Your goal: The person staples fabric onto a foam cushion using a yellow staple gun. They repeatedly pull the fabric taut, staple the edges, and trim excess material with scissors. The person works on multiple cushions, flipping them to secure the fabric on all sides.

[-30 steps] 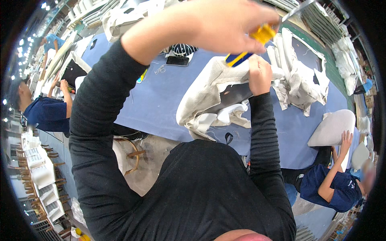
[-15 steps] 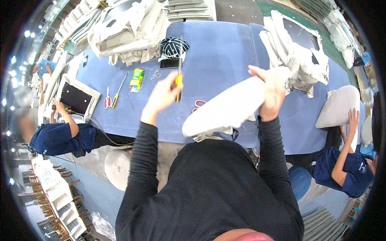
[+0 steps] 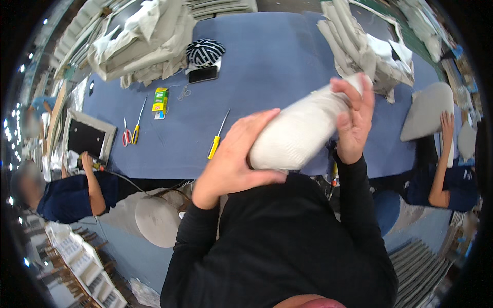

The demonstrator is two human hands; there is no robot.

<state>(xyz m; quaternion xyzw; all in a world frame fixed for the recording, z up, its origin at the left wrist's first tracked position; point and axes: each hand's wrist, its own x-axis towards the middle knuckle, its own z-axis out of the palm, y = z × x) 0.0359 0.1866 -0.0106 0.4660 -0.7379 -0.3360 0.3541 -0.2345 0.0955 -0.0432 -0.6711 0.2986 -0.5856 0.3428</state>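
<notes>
A beige upholstered cushion (image 3: 295, 136) is held tilted between my hands above the table's near edge, slightly smeared by motion. My left hand (image 3: 228, 159) grips its lower left end, fingers over the top and thumb underneath. At the upper right end, my right hand (image 3: 354, 120) holds the cushion with its fingers curled against it. Left of my left hand, a screwdriver (image 3: 214, 146) with a yellow handle lies on the blue tabletop (image 3: 267, 61). Another yellow-handled screwdriver (image 3: 136, 132) lies farther left, beside red-handled scissors (image 3: 127, 137).
A green-yellow box (image 3: 159, 101), a dark phone (image 3: 203, 74) and a patterned cap (image 3: 205, 52) lie on the table. Beige covers (image 3: 144, 46) are piled far left, with more covered pieces (image 3: 354, 46) far right. Co-workers handle a framed panel (image 3: 86, 134) and a cushion (image 3: 430, 113).
My left hand has let go of the screwdriver, which now lies on the table, and has moved right and nearer to grip the cushion. My right hand still holds the other end.
</notes>
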